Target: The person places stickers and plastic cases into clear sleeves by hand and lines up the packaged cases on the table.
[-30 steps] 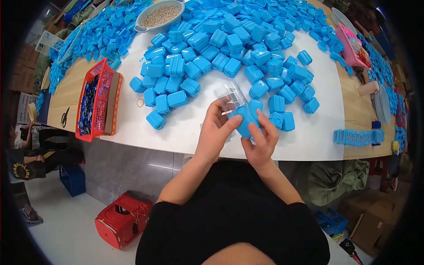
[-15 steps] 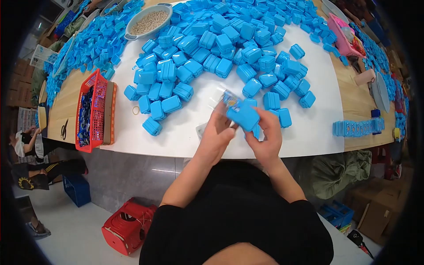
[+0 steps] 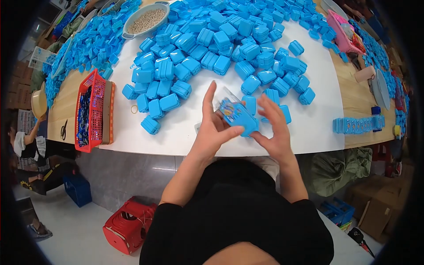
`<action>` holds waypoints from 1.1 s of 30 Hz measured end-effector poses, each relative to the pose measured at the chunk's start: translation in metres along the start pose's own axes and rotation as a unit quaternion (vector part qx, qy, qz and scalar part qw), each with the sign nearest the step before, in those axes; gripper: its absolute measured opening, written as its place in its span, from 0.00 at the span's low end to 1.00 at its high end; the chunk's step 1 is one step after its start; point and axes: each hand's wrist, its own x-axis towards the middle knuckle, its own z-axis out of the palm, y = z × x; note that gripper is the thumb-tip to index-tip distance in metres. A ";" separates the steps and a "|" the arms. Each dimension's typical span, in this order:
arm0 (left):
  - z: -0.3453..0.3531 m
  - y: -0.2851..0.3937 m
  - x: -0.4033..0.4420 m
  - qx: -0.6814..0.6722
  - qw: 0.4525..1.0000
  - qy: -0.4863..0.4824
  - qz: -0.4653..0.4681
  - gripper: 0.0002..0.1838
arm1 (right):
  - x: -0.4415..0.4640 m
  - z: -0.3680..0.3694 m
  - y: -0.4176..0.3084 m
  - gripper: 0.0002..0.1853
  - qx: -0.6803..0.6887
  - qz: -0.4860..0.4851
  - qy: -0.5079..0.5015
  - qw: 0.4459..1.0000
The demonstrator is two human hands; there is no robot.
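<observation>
And it's bright blue on the held mini suitcase (image 3: 245, 123), a multicoloured print (image 3: 230, 111) across one end! Glossy blue mini suitcases (image 3: 184, 42) flood the far edge; plain white sheet (image 3: 313, 126) over tan wood-grain desk (image 3: 62, 110); red lattice basket (image 3: 94, 117) near the left corner, pink basket (image 3: 337, 32) along the right edge!

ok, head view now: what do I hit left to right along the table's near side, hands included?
Dark-handled metal scissors → red plastic mesh basket → left hand → held blue plastic case with colourful print → right hand → row of small blue printed boxes.
</observation>
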 end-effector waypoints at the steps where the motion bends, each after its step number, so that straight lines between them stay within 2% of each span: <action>1: 0.001 0.001 -0.001 0.022 1.000 -0.016 0.004 0.53 | 0.003 -0.007 -0.002 0.33 0.015 0.020 -0.021 0.999; 3: 0.004 0.001 -0.004 0.042 0.998 -0.036 0.004 0.54 | 0.001 -0.015 -0.001 0.33 0.026 0.044 -0.038 0.998; 7: 0.008 0.002 -0.005 0.170 0.982 -0.074 0.020 0.48 | 0.000 -0.026 0.004 0.32 0.035 0.021 -0.091 0.995; 12: 0.010 -0.006 -0.002 0.057 0.998 -0.020 -0.037 0.41 | -0.001 -0.034 0.003 0.30 -0.003 0.001 -0.081 0.997; 17: 0.027 -0.022 -0.009 0.108 0.993 0.038 0.023 0.35 | -0.004 -0.021 -0.008 0.28 -0.008 0.049 -0.010 0.999; 22: 0.028 -0.023 -0.010 0.139 0.988 0.017 0.064 0.33 | -0.012 -0.023 -0.003 0.27 -0.029 0.035 -0.012 0.999; 28: 0.027 -0.019 -0.006 0.129 0.991 -0.001 0.026 0.32 | -0.015 -0.024 0.004 0.27 -0.025 0.014 0.005 1.000; 32: 0.025 -0.019 -0.004 0.128 0.991 0.040 0.003 0.31 | -0.016 -0.017 0.005 0.30 -0.053 -0.014 0.004 0.998; 33: 0.024 -0.021 -0.003 0.119 0.991 0.064 0.015 0.30 | -0.014 -0.014 0.000 0.32 -0.051 0.006 0.016 0.999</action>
